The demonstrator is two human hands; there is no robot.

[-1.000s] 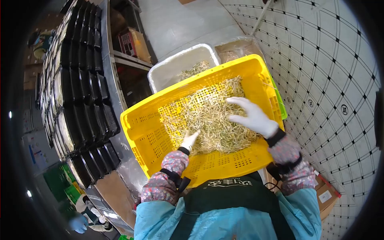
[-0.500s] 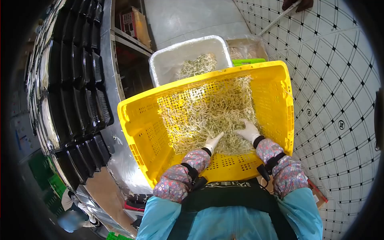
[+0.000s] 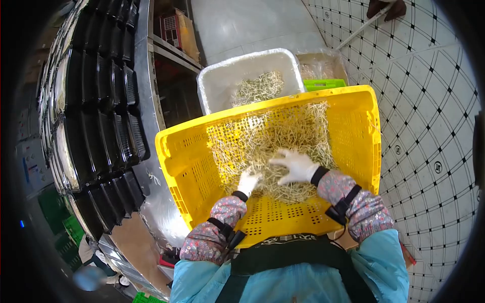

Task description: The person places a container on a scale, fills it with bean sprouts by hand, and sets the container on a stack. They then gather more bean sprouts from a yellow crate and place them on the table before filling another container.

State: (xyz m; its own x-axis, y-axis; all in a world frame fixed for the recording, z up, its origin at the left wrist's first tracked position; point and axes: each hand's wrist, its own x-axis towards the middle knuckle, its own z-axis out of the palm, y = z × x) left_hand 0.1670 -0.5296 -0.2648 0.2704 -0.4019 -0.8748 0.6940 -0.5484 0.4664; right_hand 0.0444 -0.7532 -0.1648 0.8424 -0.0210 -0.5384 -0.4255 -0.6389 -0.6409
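Floor (image 3: 429,126): pale tiles with dark joints, filling the right side of the view.
Black trays (image 3: 96,101): stacked in long rows on the left, along a steel counter (image 3: 150,126).
Yellow crate (image 3: 189,177): perforated, tilted in front of the person's body, with its left wall next to the steel counter.
White tub (image 3: 220,83): just behind the crate's far wall, with a small pile of sprouts inside it.
Green crate (image 3: 323,84): only an edge shows, beside the tub and behind the yellow crate's far rim.
Sprout heap (image 3: 285,131): pale bean sprouts in the middle and far half of the yellow crate. The near floor and left side of the crate are mostly bare.
Right hand (image 3: 295,165): white-gloved, palm down on the near part of the heap. The fingers (image 3: 277,154) are spread wide and point left. Sprouts lie under and between them, and nothing is gripped.
Left hand (image 3: 248,182): white-gloved, at the heap's near left edge, just beside the right hand. The fingers are drawn together with their tips in the sprouts. Whether they pinch any strands cannot be told.
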